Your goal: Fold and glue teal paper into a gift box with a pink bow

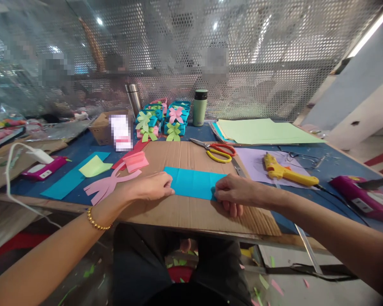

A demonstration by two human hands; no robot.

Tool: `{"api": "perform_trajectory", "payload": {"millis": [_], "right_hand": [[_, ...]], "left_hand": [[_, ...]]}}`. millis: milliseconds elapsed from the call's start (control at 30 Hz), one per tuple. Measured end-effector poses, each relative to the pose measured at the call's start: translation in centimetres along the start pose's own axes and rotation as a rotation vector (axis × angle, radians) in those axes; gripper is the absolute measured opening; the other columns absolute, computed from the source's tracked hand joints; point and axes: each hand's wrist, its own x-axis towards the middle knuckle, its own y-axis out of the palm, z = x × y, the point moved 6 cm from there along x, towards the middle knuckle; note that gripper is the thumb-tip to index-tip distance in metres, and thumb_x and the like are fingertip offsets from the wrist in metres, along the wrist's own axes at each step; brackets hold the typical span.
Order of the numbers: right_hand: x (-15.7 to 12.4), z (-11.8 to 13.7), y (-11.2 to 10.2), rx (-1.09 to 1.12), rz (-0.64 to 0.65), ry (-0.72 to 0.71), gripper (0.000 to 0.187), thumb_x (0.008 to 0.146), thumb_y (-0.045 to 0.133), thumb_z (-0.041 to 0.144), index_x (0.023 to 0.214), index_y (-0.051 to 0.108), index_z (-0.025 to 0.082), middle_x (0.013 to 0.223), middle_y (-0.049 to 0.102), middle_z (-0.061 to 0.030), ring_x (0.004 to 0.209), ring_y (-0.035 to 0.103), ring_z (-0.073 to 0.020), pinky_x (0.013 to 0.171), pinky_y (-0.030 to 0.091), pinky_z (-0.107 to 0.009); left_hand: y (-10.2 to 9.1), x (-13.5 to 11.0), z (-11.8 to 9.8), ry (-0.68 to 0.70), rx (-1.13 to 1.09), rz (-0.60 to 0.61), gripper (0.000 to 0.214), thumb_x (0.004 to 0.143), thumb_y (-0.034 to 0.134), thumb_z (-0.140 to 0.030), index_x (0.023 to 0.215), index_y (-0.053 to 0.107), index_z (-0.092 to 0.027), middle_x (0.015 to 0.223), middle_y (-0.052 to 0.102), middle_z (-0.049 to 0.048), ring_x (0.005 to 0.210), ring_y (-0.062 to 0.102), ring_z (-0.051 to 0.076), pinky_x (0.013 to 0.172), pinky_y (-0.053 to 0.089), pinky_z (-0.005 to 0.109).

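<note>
A blue creased paper strip (193, 182) lies flat on a sheet of brown cardboard (181, 212) in front of me. My left hand (151, 187) presses its fingertips, held together, on the strip's left end. My right hand (231, 193) pinches the strip's right end, fingers curled. A pink cut-out paper shape (107, 185) lies just left of my left hand, with a folded pink piece (136, 161) above it.
Red-and-yellow scissors (218, 151), a metal ruler (239, 168) and a yellow glue gun (285, 171) lie to the right. Finished blue boxes with paper flowers (162, 119), two flasks, a cardboard box and stacked coloured paper (261, 131) stand at the back. Pink devices sit at both sides.
</note>
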Motion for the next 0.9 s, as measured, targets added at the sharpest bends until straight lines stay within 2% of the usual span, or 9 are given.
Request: {"api": "perform_trajectory", "payload": {"millis": [133, 433, 567, 700, 800, 900], "right_hand": [[0.0, 0.0, 0.0, 0.002, -0.006, 0.000, 0.019, 0.080, 0.049, 0.013, 0.062, 0.054, 0.018, 0.055, 0.065, -0.0001, 0.045, 0.065, -0.0136, 0.039, 0.050, -0.020], [0.2, -0.2, -0.1, -0.017, -0.001, 0.003, 0.016, 0.078, 0.050, 0.016, 0.062, 0.054, 0.018, 0.057, 0.066, -0.0009, 0.045, 0.065, -0.0147, 0.041, 0.051, -0.022], [0.3, -0.3, -0.1, -0.035, -0.008, -0.006, 0.014, 0.077, 0.052, 0.020, 0.063, 0.055, 0.018, 0.060, 0.069, -0.0024, 0.047, 0.065, -0.0138, 0.039, 0.047, -0.020], [0.3, -0.4, -0.2, -0.049, -0.021, -0.007, 0.015, 0.077, 0.053, 0.022, 0.063, 0.055, 0.018, 0.062, 0.071, -0.0029, 0.047, 0.065, -0.0129, 0.039, 0.046, -0.019], [0.3, -0.5, -0.2, -0.040, -0.019, -0.023, 0.015, 0.077, 0.053, 0.022, 0.063, 0.055, 0.018, 0.063, 0.072, -0.0031, 0.047, 0.065, -0.0129, 0.040, 0.047, -0.018], [0.5, -0.7, -0.2, -0.038, -0.008, -0.045, 0.014, 0.077, 0.053, 0.022, 0.063, 0.055, 0.018, 0.061, 0.070, -0.0019, 0.045, 0.064, -0.0132, 0.039, 0.049, -0.020]], "left_hand": [[-0.4, -0.3, 0.6, -0.020, 0.000, 0.006, 0.032, 0.086, 0.051, -0.047, 0.068, 0.044, -0.021, 0.063, 0.048, -0.0027, 0.057, 0.042, 0.013, 0.053, 0.024, 0.031], [-1.3, -1.3, 1.6, -0.047, 0.004, 0.013, 0.029, 0.083, 0.053, -0.042, 0.065, 0.044, -0.021, 0.062, 0.046, -0.0025, 0.056, 0.040, 0.012, 0.052, 0.024, 0.030], [-1.6, -1.5, 1.5, -0.063, 0.006, 0.009, 0.030, 0.083, 0.054, -0.041, 0.064, 0.044, -0.021, 0.062, 0.048, -0.0021, 0.055, 0.040, 0.012, 0.053, 0.024, 0.030], [-1.7, -1.7, 2.4, -0.080, 0.014, 0.014, 0.027, 0.083, 0.055, -0.040, 0.065, 0.047, -0.020, 0.063, 0.051, -0.0019, 0.057, 0.044, 0.013, 0.054, 0.025, 0.029], [-2.2, -2.5, 3.2, -0.123, 0.056, -0.052, 0.025, 0.085, 0.053, -0.034, 0.065, 0.046, -0.020, 0.063, 0.051, -0.0011, 0.059, 0.045, 0.014, 0.057, 0.027, 0.030], [-3.0, -3.6, 2.0, -0.127, 0.115, -0.219, 0.020, 0.092, 0.046, -0.030, 0.075, 0.050, -0.020, 0.079, 0.057, 0.0032, 0.077, 0.053, 0.020, 0.069, 0.035, 0.033]]}}
